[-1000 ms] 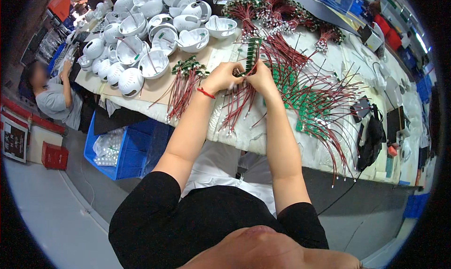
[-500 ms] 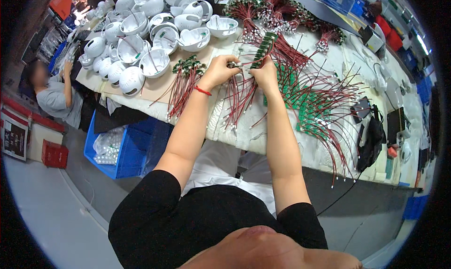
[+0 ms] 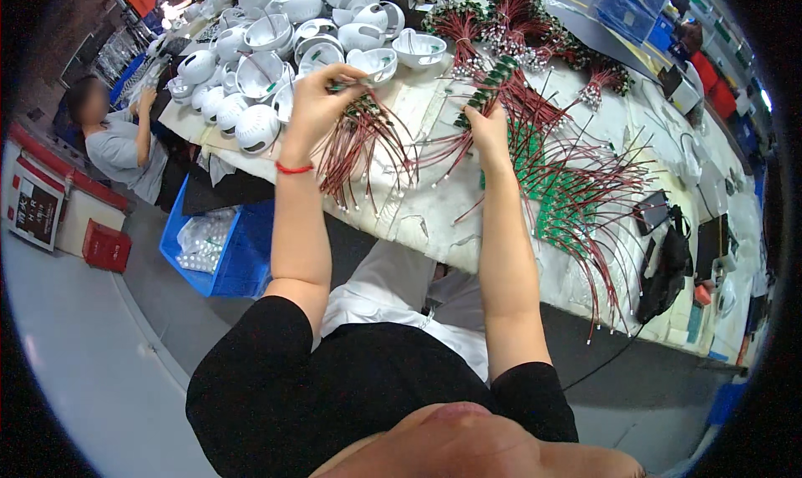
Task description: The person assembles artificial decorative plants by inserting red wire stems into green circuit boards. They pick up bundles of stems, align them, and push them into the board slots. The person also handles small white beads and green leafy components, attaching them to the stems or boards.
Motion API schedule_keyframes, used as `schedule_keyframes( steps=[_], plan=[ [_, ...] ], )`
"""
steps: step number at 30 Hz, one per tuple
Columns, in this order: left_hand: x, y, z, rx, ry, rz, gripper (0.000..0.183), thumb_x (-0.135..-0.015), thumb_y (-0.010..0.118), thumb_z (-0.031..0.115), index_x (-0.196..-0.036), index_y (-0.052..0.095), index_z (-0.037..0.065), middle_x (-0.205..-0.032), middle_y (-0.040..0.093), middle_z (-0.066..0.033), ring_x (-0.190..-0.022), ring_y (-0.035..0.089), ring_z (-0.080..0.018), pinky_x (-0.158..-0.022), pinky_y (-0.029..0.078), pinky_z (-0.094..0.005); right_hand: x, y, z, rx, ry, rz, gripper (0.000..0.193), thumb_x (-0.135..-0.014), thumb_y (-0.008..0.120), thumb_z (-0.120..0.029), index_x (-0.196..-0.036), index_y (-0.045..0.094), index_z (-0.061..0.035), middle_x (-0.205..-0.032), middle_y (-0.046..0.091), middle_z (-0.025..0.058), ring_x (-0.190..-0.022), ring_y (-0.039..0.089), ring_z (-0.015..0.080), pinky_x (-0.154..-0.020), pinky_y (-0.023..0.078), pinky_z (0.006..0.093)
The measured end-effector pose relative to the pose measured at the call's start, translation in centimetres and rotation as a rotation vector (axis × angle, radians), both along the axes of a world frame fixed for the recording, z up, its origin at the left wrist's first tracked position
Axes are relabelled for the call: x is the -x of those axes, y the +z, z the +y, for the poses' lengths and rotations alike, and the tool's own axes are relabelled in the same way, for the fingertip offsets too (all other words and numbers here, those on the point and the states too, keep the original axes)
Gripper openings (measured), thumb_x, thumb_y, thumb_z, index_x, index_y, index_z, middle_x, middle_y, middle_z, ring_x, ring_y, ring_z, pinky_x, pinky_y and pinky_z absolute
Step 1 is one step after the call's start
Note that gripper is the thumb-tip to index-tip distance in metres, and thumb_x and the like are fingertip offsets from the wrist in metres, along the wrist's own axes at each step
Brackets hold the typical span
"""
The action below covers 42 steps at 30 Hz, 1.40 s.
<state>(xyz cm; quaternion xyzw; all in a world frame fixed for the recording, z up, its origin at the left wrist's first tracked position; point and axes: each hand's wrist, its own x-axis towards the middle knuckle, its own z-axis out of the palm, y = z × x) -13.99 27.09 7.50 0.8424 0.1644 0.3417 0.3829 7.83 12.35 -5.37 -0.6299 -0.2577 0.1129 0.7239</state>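
My left hand [image 3: 314,114] is closed in a pinch on a small circuit board [image 3: 341,85] with dark red wires hanging from it. Below its fingers a loose pile of wired circuit boards [image 3: 359,148] lies on the table, with white connectors at the wire ends. My right hand [image 3: 489,131] grips a row of small green circuit boards [image 3: 493,85], thumb on its near end. More red wires trail leftward from that row. Beside the right forearm, green circuit-board panels [image 3: 555,215] lie flat, with many red wires spread over them.
White round plastic shells [image 3: 259,75] are heaped at the back left. Tied bundles of red-wired boards [image 3: 511,18] lie at the back. A blue bin [image 3: 230,269] stands below the table's left edge. A black pouch [image 3: 666,269] lies at right; a seated person [image 3: 121,148] is at far left.
My left hand has moved left, away from the right hand, over the pile of wired boards. My right hand still grips the row of boards. The whole view has shifted slightly.
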Motion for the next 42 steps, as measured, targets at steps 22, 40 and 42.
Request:
schedule_keyframes(
  steps=[22, 40, 42],
  plan=[
    [3.3, -1.7, 10.8, 0.435, -0.181, 0.081, 0.018, -0.077, 0.066, 0.008, -0.095, 0.064, 0.009, -0.078, 0.061, 0.0038, -0.055, 0.044, -0.0008, -0.047, 0.03, -0.0164, 0.3, 1.0, -1.0, 0.129, -0.137, -0.071, 0.039, -0.071, 0.065, -0.007, -0.107, 0.053, 0.0031, -0.094, 0.064, 0.0173, -0.086, 0.062, 0.0285, -0.079, 0.047, 0.0354],
    [3.3, -0.6, 9.7, 0.361, -0.118, -0.122, 0.016, -0.081, 0.066, 0.009, -0.097, 0.066, 0.007, -0.08, 0.064, 0.0021, -0.06, 0.05, -0.0002, -0.049, 0.033, -0.0151, 2.4, 1.1, 0.4, -0.064, 0.247, -0.055, 0.024, -0.079, 0.064, -0.009, -0.1, 0.056, 0.0011, -0.091, 0.062, 0.0043, -0.081, 0.056, 0.0142, -0.076, 0.045, 0.0294],
    [1.9, -2.0, 7.6, 0.525, -0.187, -0.255, 0.016, -0.082, 0.067, 0.009, -0.097, 0.065, 0.007, -0.081, 0.064, 0.0018, -0.061, 0.05, -0.0002, -0.049, 0.034, -0.0143, 5.3, 3.7, -0.4, -0.113, 0.358, -0.083, 0.018, -0.08, 0.066, -0.012, -0.092, 0.056, -0.0017, -0.081, 0.058, -0.0006, -0.074, 0.05, 0.0085, -0.066, 0.042, 0.0252]
  ],
)
